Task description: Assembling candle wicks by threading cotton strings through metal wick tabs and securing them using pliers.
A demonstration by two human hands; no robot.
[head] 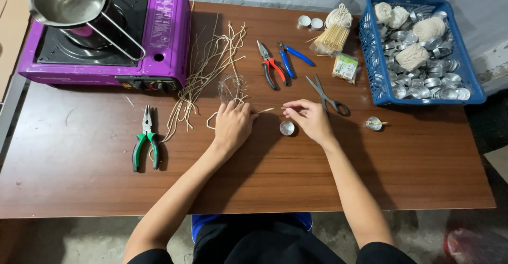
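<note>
A small round metal cup [287,128] sat on the brown wooden table [79,184], between the two hands and just below their fingertips. The left hand [233,124] lay knuckles up with its fingers curled, pinching the end of a pale wick strand [264,110] that pointed toward the other hand. The right hand [311,118] was closed in a pinch on a thin wooden stick [284,108], its tip close to the wick's end but apart from it. Both hands hovered right beside the cup without touching it.

Behind the left hand spread a loose bundle of pale wick strands [209,71]. Green-handled pliers [145,139] lay well to the left. Beyond the right hand were grey scissors [325,96], red-handled pliers [271,65] and a blue-handled tool [291,57]. A second metal cup with a stick laid across it [374,123] stood to the right. Farther back lay a bundle of wooden sticks [330,39], and a blue basket [370,57] held many metal cups and balls of string. A purple portable stove [169,36] carried a steel pot [66,2] at the far left corner
</note>
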